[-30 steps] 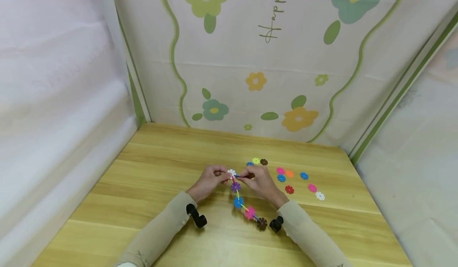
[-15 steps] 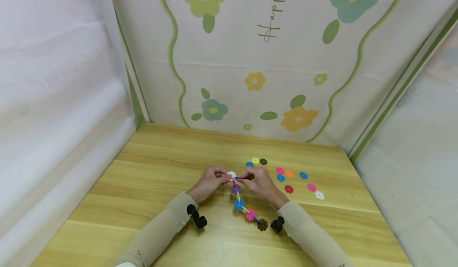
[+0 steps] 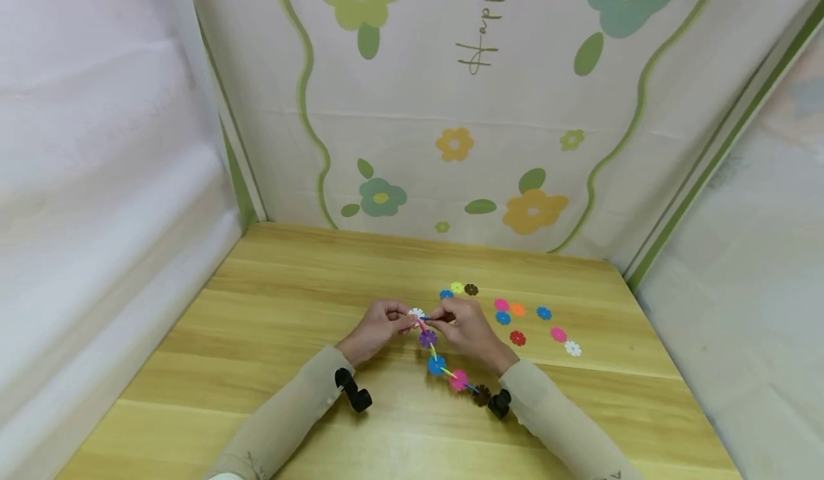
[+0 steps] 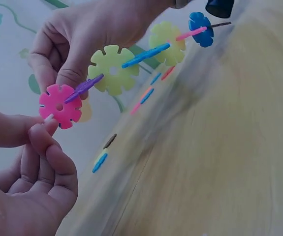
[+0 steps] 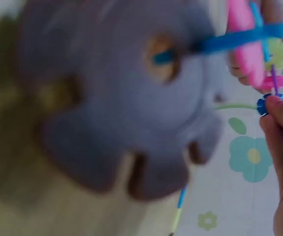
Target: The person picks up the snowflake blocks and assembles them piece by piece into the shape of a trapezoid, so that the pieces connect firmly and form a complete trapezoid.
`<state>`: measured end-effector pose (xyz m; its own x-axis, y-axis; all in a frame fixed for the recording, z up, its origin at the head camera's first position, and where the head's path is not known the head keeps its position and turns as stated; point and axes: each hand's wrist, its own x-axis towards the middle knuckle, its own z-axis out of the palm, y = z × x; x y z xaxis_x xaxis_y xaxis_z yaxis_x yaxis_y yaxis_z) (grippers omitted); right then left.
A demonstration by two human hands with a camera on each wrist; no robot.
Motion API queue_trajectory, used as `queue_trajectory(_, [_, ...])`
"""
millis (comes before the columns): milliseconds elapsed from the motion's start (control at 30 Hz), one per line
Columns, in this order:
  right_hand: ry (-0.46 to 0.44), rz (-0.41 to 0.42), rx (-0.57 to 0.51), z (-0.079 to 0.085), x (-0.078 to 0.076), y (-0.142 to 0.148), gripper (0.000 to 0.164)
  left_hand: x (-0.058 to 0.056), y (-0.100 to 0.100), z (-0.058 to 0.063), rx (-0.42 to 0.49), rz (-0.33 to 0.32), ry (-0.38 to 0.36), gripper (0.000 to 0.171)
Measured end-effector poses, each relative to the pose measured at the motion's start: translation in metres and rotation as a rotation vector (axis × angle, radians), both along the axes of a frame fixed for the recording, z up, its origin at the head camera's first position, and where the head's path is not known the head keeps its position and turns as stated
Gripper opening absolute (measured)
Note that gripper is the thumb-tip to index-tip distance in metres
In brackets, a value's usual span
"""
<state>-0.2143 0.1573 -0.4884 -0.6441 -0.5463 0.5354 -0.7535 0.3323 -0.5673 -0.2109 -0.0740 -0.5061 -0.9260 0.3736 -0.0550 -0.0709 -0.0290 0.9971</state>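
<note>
My left hand [image 3: 378,328] pinches a white notched flower disc [image 3: 416,314] over the table. Close on its right, my right hand [image 3: 468,328] pinches a small blue disc [image 5: 263,105] edge-on against the white one; the exact joint is hidden by fingers. From the white disc hangs a chain of interlocked discs: pink [image 4: 60,105], purple [image 3: 428,338], yellow, blue [image 3: 436,365], yellow, pink [image 3: 458,380], blue, and brown [image 3: 481,395] at the free end. That brown disc looms large and blurred in the right wrist view, near the right wrist's camera.
Loose discs lie on the wooden table [image 3: 290,287] beyond and right of the hands, among them a yellow disc [image 3: 457,287], a red disc [image 3: 518,338], an orange disc [image 3: 517,310] and a white disc [image 3: 572,348]. Flower-printed cloth [image 3: 412,108] stands behind the table.
The hanging chain's lower end has swung right, bringing the brown disc up by the right wrist. Both hands keep nearly the same place and grip. The head view has shifted slightly.
</note>
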Motion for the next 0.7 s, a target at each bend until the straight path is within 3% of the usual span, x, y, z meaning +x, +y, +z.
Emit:
queue_trajectory(133, [-0.038, 0.004, 0.154, 0.008, 0.0, 0.003, 0.006, 0.001, 0.0, -0.002, -0.047, -0.006, 0.008, 0.014])
queue_trajectory(300, [-0.211, -0.03, 0.35, 0.023, -0.011, 0.022, 0.014, 0.001, -0.001, 0.001, -0.073, 0.002, -0.001, 0.015])
queue_trajectory(533, [-0.289, -0.22, 0.426, 0.025, -0.043, 0.053, 0.021, 0.001, -0.007, 0.003, -0.075, 0.027, -0.017, 0.012])
queue_trajectory(700, [-0.284, -0.218, 0.492, 0.013, -0.06, 0.047, 0.03, 0.004, -0.007, 0.002, -0.068, 0.011, 0.001, 0.013])
